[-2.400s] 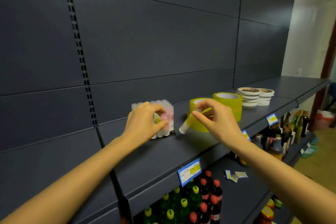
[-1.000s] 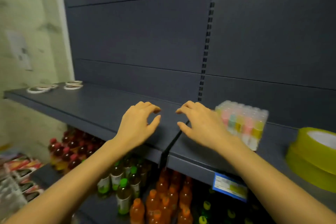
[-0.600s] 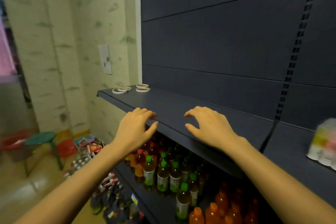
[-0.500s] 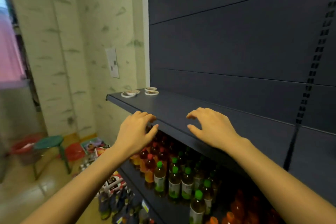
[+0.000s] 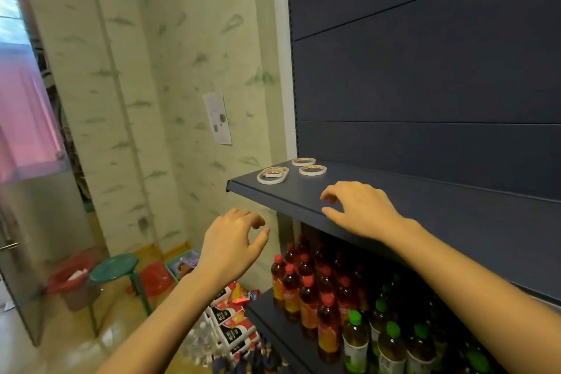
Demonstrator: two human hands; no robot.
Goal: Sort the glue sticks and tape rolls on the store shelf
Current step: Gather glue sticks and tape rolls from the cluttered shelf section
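Flat round tape rolls [image 5: 292, 170] lie on the smooth dark shelf [image 5: 273, 196]; left hand [image 5: 232, 244] and right hand [image 5: 361, 209] hang loose, holding nothing.

Tape rolls [image 5: 272, 176] at left end of shelf [image 5: 455, 218]; bottles [image 5: 328, 297] below on lower shelf [image 5: 274, 314]; stool [image 5: 113, 271] further left on floor [image 5: 60, 352].

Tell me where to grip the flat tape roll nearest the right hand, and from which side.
Probably pinch the tape roll across its outer rim, the right hand coming from above. It lies flat and thin on the shelf, so a sideways approach would find little wall to hold.
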